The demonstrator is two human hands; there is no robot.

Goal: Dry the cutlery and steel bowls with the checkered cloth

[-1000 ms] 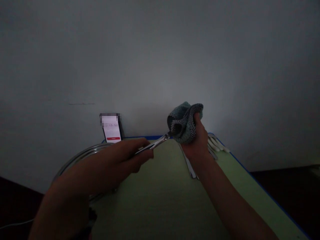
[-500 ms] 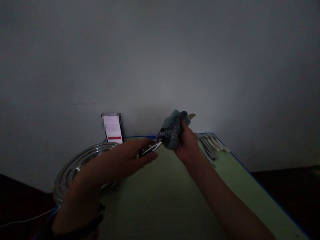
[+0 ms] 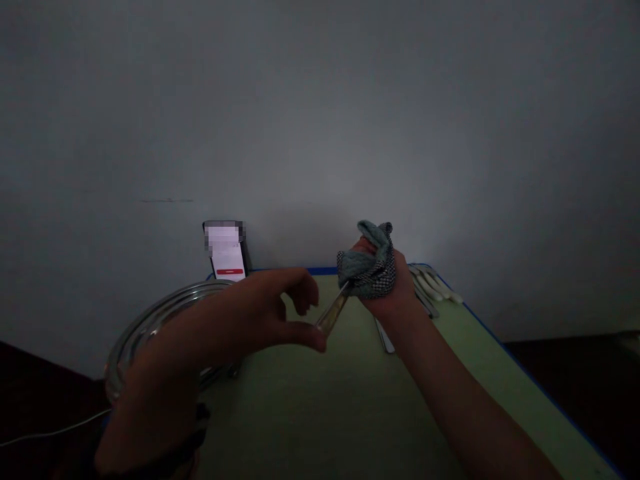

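My right hand (image 3: 393, 290) is closed round a bunched grey-green checked cloth (image 3: 367, 263), which wraps the far end of a metal piece of cutlery (image 3: 334, 312). The utensil's handle slants down-left out of the cloth. My left hand (image 3: 260, 313) pinches the handle's near end between thumb and forefinger, other fingers curled loosely. Both hands hover above the green table (image 3: 330, 393). The utensil's head is hidden in the cloth.
A round metal tray (image 3: 150, 323) lies at the table's left edge. A lit phone (image 3: 225, 252) leans on the wall behind it. Several pieces of cutlery (image 3: 427, 287) lie at the far right. Another utensil (image 3: 384, 337) lies under my right wrist. The room is dim.
The cloth has slid back along the utensil toward its head, after moving toward my left hand half a second ago. My left hand's hold has shifted to a fingertip pinch and the utensil tilts steeper.
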